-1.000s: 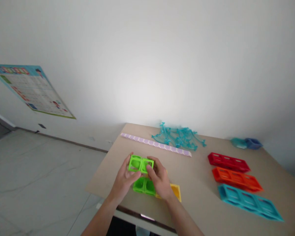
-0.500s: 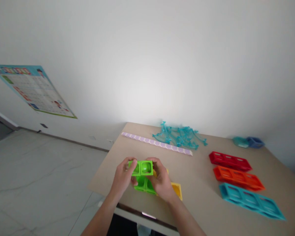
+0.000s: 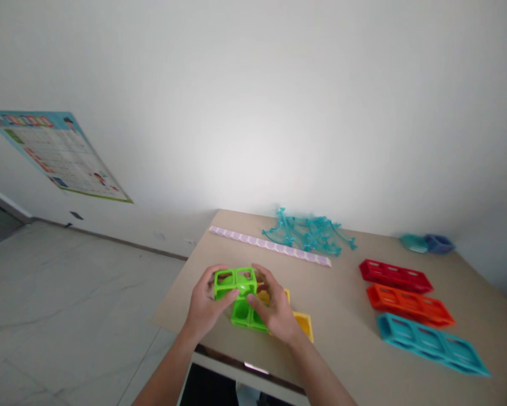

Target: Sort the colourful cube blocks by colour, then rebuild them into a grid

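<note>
A bright green plastic double block (image 3: 235, 278) with square open frames is held above the near edge of the table. My left hand (image 3: 204, 303) grips its left side, with the thumb along the lower front. At the right end, my right hand (image 3: 278, 311) has its fingertips at the upper corner and its thumb at the lower one. Beneath the held block, another green block (image 3: 248, 323) with square hollows rests on the tabletop. Yellow blocks (image 3: 304, 325) lie beside it, partly covered by my right hand.
On the table (image 3: 338, 304), a lilac patterned strip (image 3: 270, 246) lies behind my hands, before a heap of teal connector pieces (image 3: 314, 234). Rightward are red (image 3: 395, 277), orange (image 3: 409, 305) and turquoise (image 3: 433, 344) block rows. Two small blue-green pieces (image 3: 426, 244) sit farther back.
The held green block has been turned so its open frame side now shows instead of its hollow faces. It has shifted slightly left and up, and both thumbs have moved to its lower edge.
</note>
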The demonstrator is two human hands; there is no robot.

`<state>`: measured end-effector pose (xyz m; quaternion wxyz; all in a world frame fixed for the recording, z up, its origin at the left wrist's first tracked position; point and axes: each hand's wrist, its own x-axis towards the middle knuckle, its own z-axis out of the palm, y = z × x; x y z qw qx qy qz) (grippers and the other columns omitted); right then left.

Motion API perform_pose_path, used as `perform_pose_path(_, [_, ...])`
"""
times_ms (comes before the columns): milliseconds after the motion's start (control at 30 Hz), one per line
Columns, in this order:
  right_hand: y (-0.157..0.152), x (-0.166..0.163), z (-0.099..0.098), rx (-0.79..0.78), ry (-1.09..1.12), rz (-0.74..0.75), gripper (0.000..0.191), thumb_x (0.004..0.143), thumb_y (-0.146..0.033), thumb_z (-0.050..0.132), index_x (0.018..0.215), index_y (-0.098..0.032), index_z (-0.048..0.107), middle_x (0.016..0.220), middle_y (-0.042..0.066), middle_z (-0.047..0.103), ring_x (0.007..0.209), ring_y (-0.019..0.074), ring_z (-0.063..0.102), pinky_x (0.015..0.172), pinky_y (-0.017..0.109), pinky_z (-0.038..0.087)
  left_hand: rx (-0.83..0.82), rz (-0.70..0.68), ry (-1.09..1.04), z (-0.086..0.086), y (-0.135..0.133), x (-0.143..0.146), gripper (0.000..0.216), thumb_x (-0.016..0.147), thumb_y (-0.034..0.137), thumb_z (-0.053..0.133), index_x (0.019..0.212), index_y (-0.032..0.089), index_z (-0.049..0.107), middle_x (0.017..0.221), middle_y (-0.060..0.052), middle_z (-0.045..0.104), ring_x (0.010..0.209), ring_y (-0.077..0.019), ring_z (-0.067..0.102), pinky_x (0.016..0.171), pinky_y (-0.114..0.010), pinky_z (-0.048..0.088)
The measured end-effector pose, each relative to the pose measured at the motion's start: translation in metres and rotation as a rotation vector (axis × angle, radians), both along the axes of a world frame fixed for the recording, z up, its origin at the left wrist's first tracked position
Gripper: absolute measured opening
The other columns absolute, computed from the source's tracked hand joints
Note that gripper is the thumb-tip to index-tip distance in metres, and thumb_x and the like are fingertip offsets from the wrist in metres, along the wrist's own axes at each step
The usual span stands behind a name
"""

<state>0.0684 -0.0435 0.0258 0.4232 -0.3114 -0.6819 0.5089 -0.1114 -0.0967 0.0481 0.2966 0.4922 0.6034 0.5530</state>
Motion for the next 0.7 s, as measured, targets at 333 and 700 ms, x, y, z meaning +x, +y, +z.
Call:
perform_pose_path(333, [0.006, -0.001, -0.006, -0.034, 0.052, -0.171, 0.033, 0.090, -0.024, 0.048, 0.123, -0.021, 0.050, 0.101, 0.007, 0.065, 0.090, 0.0181, 0.062, 0.077, 0.033, 0.052, 0.008, 0.157, 0.228, -0.064, 0.012, -0.031, 0.024, 0.073, 0.031, 0.071, 0.070, 0.019, 0.051, 0.094, -0.005, 0.064, 0.101, -0.0242, 0.061, 0.088, -0.036, 0.047])
perform_pose_path(700, [0.008, 0.001, -0.010, 0.019, -0.017, -0.248, 0.034, 0.084, -0.011, 0.040, 0.113, -0.019, 0.056, 0.093, 0.006, 0.067, 0.088, 0.0168, 0.065, 0.083, 0.034, 0.053, 0.323, -0.301, 0.713, -0.020, -0.022, 0.001, 0.030, 0.084, 0.017, 0.061, 0.113, 0.023, 0.061, 0.131, -0.011, 0.056, 0.128, -0.0277, 0.046, 0.106, -0.045, 0.039])
